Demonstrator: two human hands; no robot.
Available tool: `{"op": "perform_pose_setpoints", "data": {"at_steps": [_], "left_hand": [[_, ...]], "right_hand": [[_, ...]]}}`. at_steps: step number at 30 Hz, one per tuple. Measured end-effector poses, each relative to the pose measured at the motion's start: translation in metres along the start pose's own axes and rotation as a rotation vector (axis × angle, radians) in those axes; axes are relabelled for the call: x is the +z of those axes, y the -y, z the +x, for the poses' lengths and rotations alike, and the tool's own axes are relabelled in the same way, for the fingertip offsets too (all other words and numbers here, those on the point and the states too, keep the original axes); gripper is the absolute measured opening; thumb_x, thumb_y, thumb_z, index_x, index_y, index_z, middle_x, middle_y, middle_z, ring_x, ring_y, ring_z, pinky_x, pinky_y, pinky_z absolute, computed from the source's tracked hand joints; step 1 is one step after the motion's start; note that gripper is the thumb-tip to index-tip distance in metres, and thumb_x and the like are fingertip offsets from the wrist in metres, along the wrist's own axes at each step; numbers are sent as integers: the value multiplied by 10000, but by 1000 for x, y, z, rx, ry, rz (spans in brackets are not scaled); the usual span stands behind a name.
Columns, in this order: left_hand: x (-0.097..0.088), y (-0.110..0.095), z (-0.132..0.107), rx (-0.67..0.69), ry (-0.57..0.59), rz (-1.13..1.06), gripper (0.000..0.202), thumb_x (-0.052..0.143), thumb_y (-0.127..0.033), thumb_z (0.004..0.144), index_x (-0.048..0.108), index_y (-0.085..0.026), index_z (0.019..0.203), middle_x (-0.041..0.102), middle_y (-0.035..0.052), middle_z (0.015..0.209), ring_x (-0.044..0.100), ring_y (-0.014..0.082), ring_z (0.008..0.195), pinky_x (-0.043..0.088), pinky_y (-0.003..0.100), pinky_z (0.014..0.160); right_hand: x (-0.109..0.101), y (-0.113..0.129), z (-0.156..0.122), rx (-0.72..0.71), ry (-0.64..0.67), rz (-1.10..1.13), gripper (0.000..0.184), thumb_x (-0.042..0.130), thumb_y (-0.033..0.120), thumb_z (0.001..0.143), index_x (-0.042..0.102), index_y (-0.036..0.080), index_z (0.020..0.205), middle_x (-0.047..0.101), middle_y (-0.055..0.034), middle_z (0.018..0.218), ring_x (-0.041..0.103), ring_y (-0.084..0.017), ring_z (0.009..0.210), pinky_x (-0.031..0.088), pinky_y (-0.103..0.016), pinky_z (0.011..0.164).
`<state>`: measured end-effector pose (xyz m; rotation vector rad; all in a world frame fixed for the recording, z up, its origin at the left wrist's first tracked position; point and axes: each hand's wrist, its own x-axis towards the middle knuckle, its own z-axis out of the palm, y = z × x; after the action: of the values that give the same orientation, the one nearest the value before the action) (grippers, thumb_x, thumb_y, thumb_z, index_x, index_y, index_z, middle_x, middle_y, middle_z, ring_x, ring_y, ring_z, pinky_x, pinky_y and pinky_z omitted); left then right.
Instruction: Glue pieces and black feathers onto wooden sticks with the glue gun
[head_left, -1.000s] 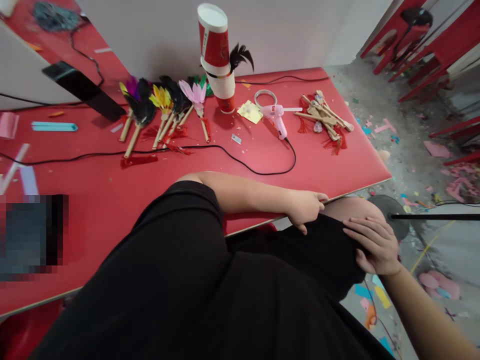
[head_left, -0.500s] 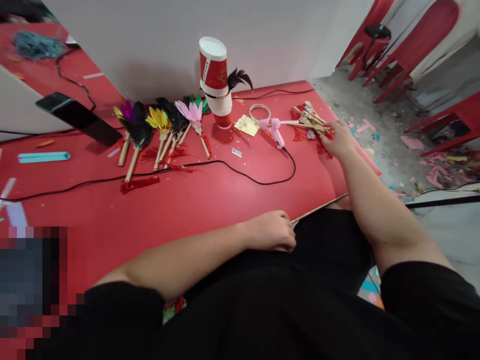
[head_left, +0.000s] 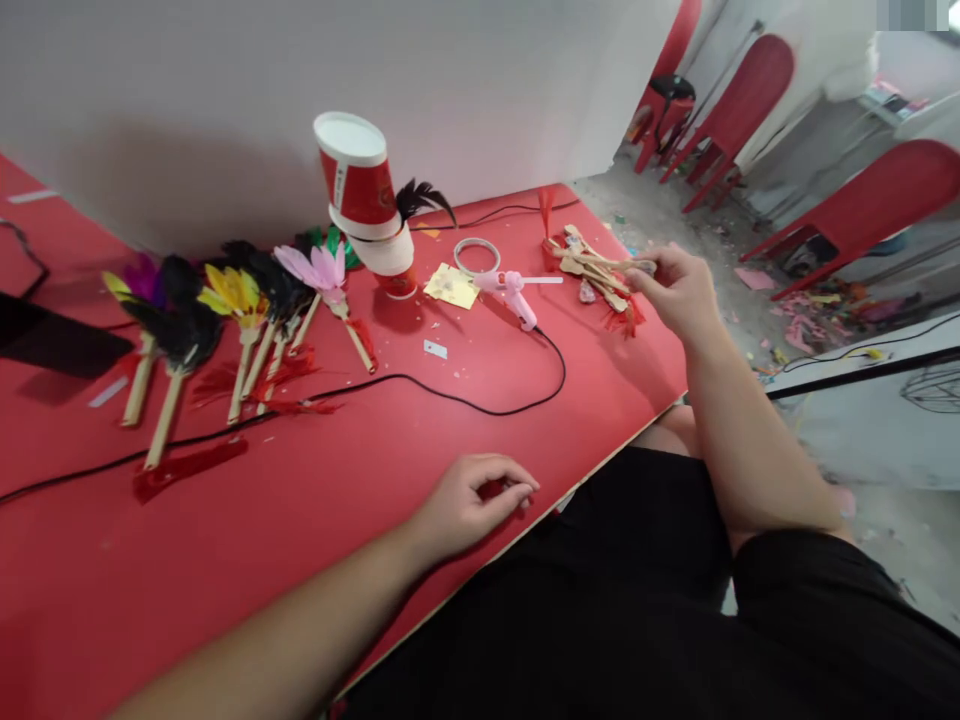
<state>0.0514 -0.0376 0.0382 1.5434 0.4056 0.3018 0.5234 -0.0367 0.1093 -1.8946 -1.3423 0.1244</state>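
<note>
My right hand (head_left: pixel 679 290) is closed on the near end of a wooden stick (head_left: pixel 611 263), held just over a small pile of similar sticks (head_left: pixel 600 285). A red tassel (head_left: pixel 547 225) shows at the far end of that stick. Loosely curled, my left hand (head_left: pixel 469 505) rests by the front edge of the red table (head_left: pixel 360 560). A gap shows between its thumb and forefinger, and no object is visible in it. Left of the pile lies a pink glue gun (head_left: pixel 517 300) with a pale glue stick (head_left: pixel 546 281) poking out of its back.
Feathered sticks with red tassels, one with pink feathers (head_left: pixel 322 270), lie at the left. Stacked paper cups (head_left: pixel 360 190) hold a black feather (head_left: pixel 424 200). Nearby are a tape ring (head_left: pixel 476 257), yellow paper (head_left: pixel 450 287), a blade (head_left: pixel 435 348) and a black cord (head_left: pixel 450 400).
My right hand has lifted a stick a little from the pile. The left hand has moved from my lap onto the table edge. The view has shifted.
</note>
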Motion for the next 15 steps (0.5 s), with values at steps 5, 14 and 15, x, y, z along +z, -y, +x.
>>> {"op": "perform_pose_setpoints", "data": {"at_steps": [5, 14, 15], "left_hand": [[-3, 9, 0, -125, -119, -186, 440, 912, -640, 1117, 918, -212, 1017, 911, 99, 927, 864, 246, 816, 717, 384, 847], [7, 14, 3, -97, -322, -427, 669, 846, -829, 1138, 878, -232, 1440, 887, 172, 1434, 820, 316, 1305, 664, 463, 1171], [6, 13, 4, -87, -266, -432, 712, 824, -859, 1139, 864, -214, 1437, 879, 182, 1432, 814, 322, 1300, 655, 477, 1184]], "right_hand": [[-14, 44, -18, -59, -191, 197, 535, 765, 796, 1120, 637, 302, 961, 663, -47, 921, 687, -244, 884, 642, -424, 845], [78, 135, -89, 113, 725, 726, 645, 970, 836, 1050, 768, 235, 928, 739, -10, 840, 667, -172, 760, 630, -331, 741], [91, 140, -98, 122, 805, 754, 633, 962, 823, 1066, 786, 225, 960, 757, -11, 852, 683, -170, 771, 630, -327, 749]]}}
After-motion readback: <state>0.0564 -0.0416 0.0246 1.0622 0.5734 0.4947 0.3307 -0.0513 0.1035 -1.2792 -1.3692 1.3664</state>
